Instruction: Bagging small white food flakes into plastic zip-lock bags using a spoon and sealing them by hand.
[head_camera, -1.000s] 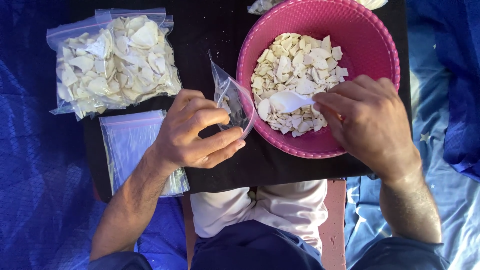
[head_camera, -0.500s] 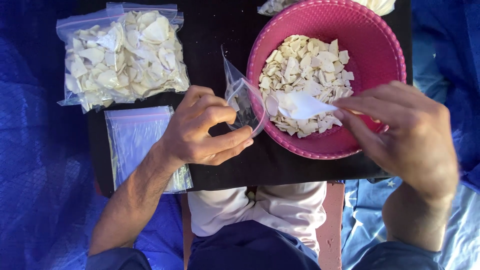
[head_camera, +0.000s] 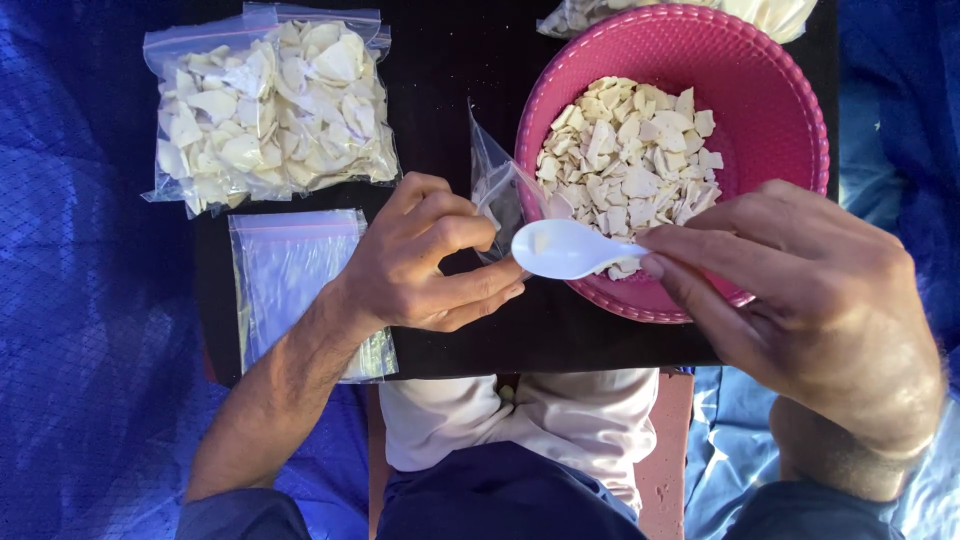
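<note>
Presently we list, item by item:

Left hand (head_camera: 425, 255): fingers curled, thumb and fingertips pinching the mouth of a small clear bag (head_camera: 497, 190), held upright just beside the rim of the pink bowl (head_camera: 780, 110). Whether the bag's mouth gapes wide enough we cannot tell.

Right hand (head_camera: 810, 290): fingers pressed together, pinching the handle of a white spoon (head_camera: 565, 248). Its scoop sits between bag and bowl, above the bowl's near rim, carrying what looks like one or two pale chips (head_camera: 630, 160).

Black table (head_camera: 460, 80): one filled bag of chips (head_camera: 265, 105) at its far left corner; a stack of empty zip bags (head_camera: 295, 285) at its near left edge.

Risks, as we judge them: a limp, narrow bag mouth could let chips glance off onto the table; a tilted spoon would shed its load early; the left grip slipping would collapse the bag; a knock on the bowl's rim could scatter its contents.
</note>
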